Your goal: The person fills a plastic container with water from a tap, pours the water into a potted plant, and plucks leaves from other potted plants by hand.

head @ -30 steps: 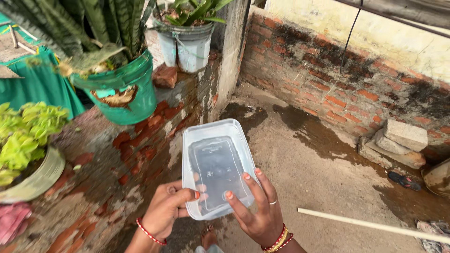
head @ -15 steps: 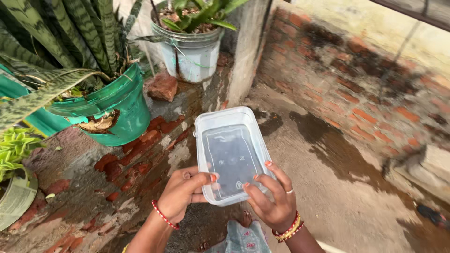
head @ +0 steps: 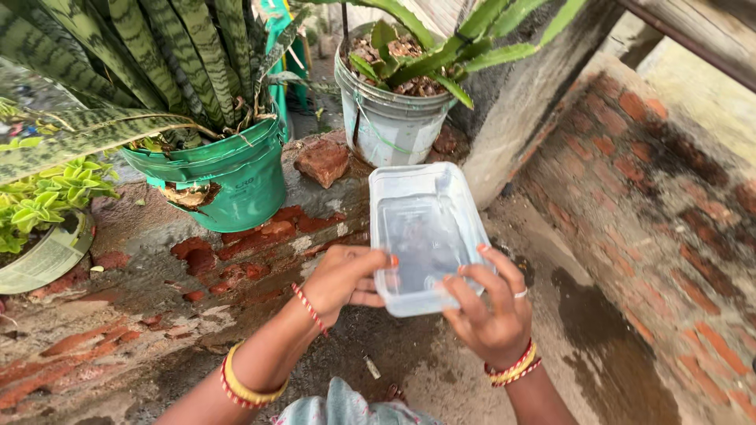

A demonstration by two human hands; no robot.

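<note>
A clear plastic container (head: pixel 425 236), seemingly water-filled, is gripped at its near end by both hands, left (head: pixel 345 277) and right (head: pixel 492 315); a green pot (head: pixel 228 177) stands at ten o'clock.

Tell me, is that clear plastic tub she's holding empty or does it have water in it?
It holds water: the clear tub, open-topped and held roughly level by the left hand and right hand, shows a shallow, glinting layer inside.

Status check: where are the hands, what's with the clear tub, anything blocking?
Both hands, left hand and right hand, grip clear tub, water inside. Green bucket and grey bucket ahead on ledge. Nothing between.
</note>
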